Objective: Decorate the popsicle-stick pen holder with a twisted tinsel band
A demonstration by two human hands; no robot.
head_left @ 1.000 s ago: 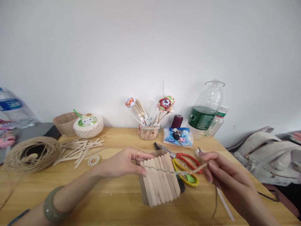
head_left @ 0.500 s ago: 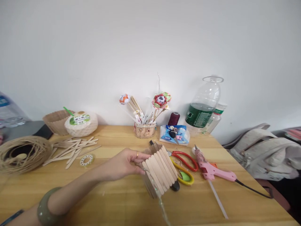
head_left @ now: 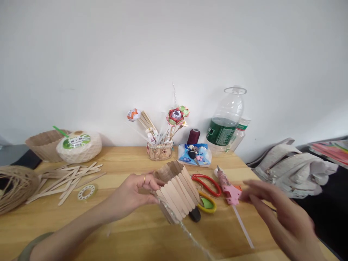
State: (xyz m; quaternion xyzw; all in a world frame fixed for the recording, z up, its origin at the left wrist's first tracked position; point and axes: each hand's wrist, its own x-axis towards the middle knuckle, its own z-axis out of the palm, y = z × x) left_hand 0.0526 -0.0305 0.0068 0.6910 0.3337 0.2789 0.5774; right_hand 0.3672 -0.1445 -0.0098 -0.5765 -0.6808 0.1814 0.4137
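My left hand (head_left: 140, 190) grips a small container made of craft sticks (head_left: 178, 195) by its left edge. It is tilted above the table, with its brown inner wall showing. A thin sparkly cord (head_left: 187, 232) runs along its lower left side and trails toward the front. My right hand (head_left: 280, 217), slightly blurred, is at the handle end of a pink hot glue gun (head_left: 230, 192). Its fingers are stretched out with the thumb apart, and they cover the glue gun's handle. A clear glue stick (head_left: 243, 226) sticks out of the gun.
Red-handled scissors (head_left: 208, 183) and yellow-handled scissors (head_left: 208, 204) lie behind the container. Loose craft sticks (head_left: 72, 177), a tape roll (head_left: 86, 192) and twine (head_left: 20, 188) are left. A flower-filled basket (head_left: 160, 150), a blue packet (head_left: 194, 154) and a large plastic bottle (head_left: 224, 127) stand by the wall.
My right hand has come into view from the right and reached the glue gun's handle. The view has shifted to the right; my left hand still holds the container.
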